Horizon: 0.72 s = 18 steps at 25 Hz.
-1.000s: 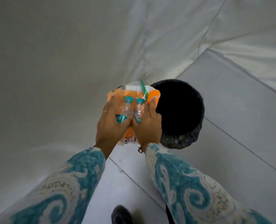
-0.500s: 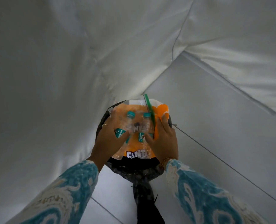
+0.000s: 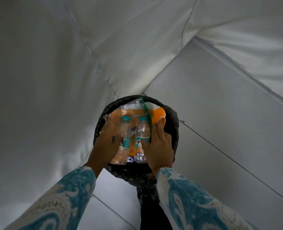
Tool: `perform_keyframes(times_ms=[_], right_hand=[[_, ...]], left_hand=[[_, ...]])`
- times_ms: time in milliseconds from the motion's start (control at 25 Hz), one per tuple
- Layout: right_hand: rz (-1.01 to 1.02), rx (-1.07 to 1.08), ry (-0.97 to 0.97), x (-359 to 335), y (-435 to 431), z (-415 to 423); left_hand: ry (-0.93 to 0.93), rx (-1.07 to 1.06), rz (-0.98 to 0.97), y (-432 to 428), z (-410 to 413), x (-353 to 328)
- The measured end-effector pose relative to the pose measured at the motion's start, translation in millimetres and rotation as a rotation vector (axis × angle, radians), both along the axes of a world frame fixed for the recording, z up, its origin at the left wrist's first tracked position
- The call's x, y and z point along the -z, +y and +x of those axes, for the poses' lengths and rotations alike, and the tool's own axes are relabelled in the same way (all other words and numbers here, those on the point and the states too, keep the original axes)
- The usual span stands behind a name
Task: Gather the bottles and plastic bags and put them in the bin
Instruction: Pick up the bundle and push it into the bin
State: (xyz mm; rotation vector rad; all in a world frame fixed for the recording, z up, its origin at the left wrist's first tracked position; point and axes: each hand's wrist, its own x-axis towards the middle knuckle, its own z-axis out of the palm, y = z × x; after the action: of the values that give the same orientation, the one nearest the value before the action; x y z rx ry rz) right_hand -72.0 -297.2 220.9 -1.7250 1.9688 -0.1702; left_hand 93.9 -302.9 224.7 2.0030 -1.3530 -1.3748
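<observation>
Two clear bottles with teal caps, one on the left (image 3: 124,138) and one on the right (image 3: 142,136), lie side by side on a bundle of orange and clear plastic bags (image 3: 157,115). The bundle sits over the mouth of a round bin (image 3: 173,123) lined with a black bag. My left hand (image 3: 104,143) grips the bundle's left side with the thumb on the left bottle. My right hand (image 3: 159,146) holds the right side, thumb against the right bottle. A green strip (image 3: 147,118) runs across the clear bag.
White cloth (image 3: 54,80) hangs close on the left and behind the bin. Pale floor tiles (image 3: 220,130) spread to the right. A dark leg or shoe (image 3: 152,213) stands just below the bin.
The bundle in both hands has shifted from left of the bin to directly over its opening. The view has drawn closer above the bin.
</observation>
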Motion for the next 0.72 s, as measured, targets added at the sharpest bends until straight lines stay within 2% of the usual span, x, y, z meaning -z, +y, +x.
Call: perform_keyframes(times_ms=[120,240,280,480,720], right_hand=[[0.117,-0.012,0.054,8,-4,0],[0.2,0.014,0.05,7,-7,-4],[0.213,-0.014,0.069,6,-8,-5],[0.165,-0.246,0.124,-1,-9,-2],[0.096,-0.234,0.18,-17,2,-8]], left_hand=[[-0.063,0.013,0.007,1,5,5],[-0.317,0.064,0.026,6,3,3],[-0.35,0.093,0.014,8,3,1],[-0.408,0.314,-0.035,18,7,-9],[-0.481,0.431,-0.095,33,5,-29]])
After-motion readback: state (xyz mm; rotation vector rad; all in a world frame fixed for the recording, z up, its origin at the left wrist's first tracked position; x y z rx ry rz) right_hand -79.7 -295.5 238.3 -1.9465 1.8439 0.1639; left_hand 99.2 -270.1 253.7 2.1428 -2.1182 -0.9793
